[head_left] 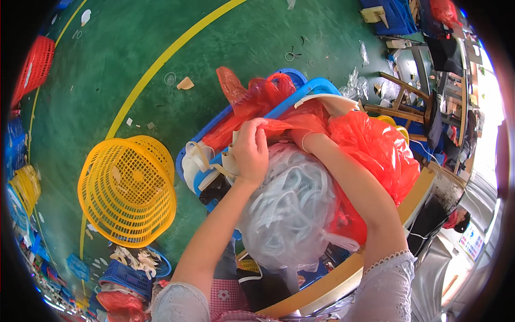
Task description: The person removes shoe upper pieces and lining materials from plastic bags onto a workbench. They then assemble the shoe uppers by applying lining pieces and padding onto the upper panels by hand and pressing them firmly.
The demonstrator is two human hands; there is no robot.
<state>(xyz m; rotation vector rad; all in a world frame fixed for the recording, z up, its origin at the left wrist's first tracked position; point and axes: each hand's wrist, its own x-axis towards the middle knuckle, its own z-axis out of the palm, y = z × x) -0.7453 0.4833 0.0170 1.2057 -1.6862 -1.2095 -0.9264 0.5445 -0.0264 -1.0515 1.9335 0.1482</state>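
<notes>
My left hand (pixel 251 153) is closed on the edge of a red plastic bag (pixel 370 147), its fingertips pinching the film. The film stretches across to my right hand (pixel 303 137), which is tucked into the red plastic, so its fingers are hidden. Beneath both hands, more red plastic lies over a blue basket (pixel 292 102) with a raised rim. Just in front of my right forearm bulges a clear plastic bag (pixel 287 209) full of pale, looped strips. Cream-coloured pieces (pixel 198 161) with a strap hang beside my left hand.
A yellow slotted basket (pixel 129 190) stands on the green floor at the left. Nearer me is a stacked blue basket (pixel 126 279) with pale scraps on top. A wooden stool (pixel 399 99) stands at the far right. Along the right runs a wooden edge (pixel 322 284).
</notes>
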